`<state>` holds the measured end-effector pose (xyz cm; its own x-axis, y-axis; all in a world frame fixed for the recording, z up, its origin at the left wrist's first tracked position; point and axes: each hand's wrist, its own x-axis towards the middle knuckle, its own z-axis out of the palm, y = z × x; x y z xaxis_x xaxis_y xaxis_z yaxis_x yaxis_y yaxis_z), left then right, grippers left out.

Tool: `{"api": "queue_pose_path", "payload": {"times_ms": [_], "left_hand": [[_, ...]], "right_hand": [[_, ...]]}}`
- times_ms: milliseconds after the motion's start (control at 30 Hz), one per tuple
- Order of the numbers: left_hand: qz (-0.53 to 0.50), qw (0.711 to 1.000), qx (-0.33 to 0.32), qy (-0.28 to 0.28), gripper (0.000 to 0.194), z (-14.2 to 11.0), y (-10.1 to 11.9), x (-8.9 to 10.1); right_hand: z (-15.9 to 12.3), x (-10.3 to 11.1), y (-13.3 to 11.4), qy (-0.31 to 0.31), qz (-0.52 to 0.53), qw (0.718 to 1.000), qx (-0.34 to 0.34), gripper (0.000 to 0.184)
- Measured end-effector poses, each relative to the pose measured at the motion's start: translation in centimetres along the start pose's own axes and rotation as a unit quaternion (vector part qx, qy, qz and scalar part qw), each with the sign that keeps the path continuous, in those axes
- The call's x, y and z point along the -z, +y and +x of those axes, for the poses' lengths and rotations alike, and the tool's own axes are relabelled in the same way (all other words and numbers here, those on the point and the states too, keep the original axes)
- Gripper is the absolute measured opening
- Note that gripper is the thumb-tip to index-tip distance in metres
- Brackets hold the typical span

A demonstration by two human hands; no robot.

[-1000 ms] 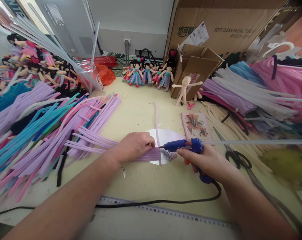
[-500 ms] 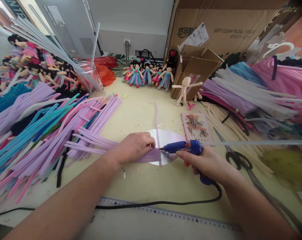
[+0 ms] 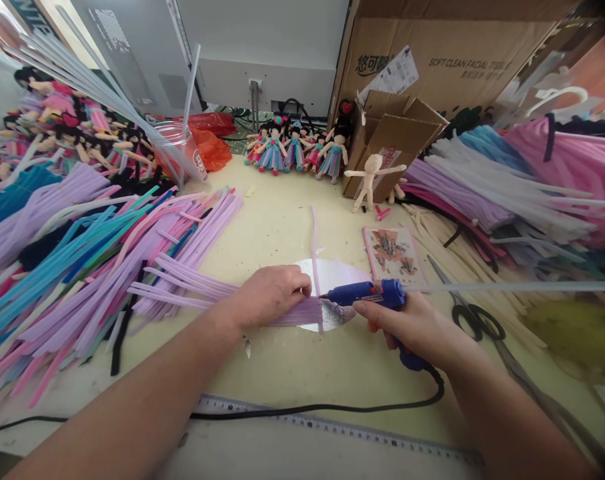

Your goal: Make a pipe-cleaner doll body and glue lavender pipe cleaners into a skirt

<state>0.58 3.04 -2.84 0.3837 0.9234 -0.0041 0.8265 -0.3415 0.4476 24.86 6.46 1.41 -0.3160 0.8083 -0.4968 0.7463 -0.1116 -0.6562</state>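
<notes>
At the centre of the frame, the left hand is lying curled over a row of fuzzy lilac craft stems; from where I am standing, I cannot tell whether its fingers are pinching them. The right hand, apart from the left, is gripping a blue plastic glue gun, whose tip is pointing at the row's right end. A long translucent glue stick is protruding toward the right edge. A shiny silver rounded sheet is lying beneath the row's end, on the pale yellow counter.
</notes>
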Motion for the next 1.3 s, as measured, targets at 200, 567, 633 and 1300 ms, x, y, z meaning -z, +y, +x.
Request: {"api": "queue_pose_path", "payload": {"times_ms": [200, 567, 633, 1300], "left_hand": [[-0.033, 0.999, -0.009, -0.021, 0.018, -0.13, -0.18, 0.50], [-0.025, 1.000, -0.002, -0.013, 0.015, -0.04, 0.10, 0.37], [-0.025, 1.000, 0.000, -0.014, 0.015, -0.06, 0.15, 0.39], [-0.033, 0.999, 0.008, -0.012, 0.013, -0.08, 0.27, 0.43]], "right_hand": [[0.10, -0.09, -0.10, 0.003, -0.015, 1.000, -0.003, 0.030], [-0.39, 0.08, -0.19, 0.012, -0.004, 1.000, -0.002, 0.032], [-0.40, 0.06, -0.23, 0.010, -0.006, 1.000, 0.001, 0.032], [-0.48, -0.04, -0.47, 0.012, 0.004, 1.000, 0.008, 0.034]]}}
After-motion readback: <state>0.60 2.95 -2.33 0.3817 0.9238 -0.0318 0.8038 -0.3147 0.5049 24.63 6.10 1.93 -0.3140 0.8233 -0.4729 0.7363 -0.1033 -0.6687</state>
